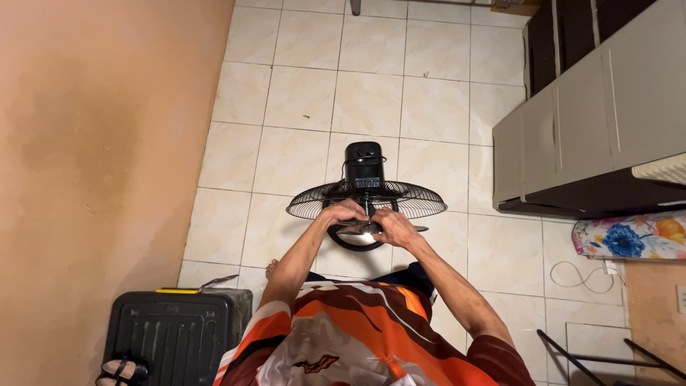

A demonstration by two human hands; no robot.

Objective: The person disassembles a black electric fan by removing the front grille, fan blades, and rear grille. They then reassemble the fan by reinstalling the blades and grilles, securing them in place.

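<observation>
Tiled floor [371, 93]: person's left hand [346, 212] & right hand [392, 227] close together, clamped on fan [366, 194] hub, prob. mid-fastening; needs steady grip next.

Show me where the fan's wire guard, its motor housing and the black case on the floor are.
wire guard [418, 201], head view, right side of grille
motor housing [364, 166], head view, top face
black case [168, 332], head view, ribbed lid

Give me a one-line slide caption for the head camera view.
Both hands, left hand and right hand, work at a black fan above a tiled floor.
</observation>
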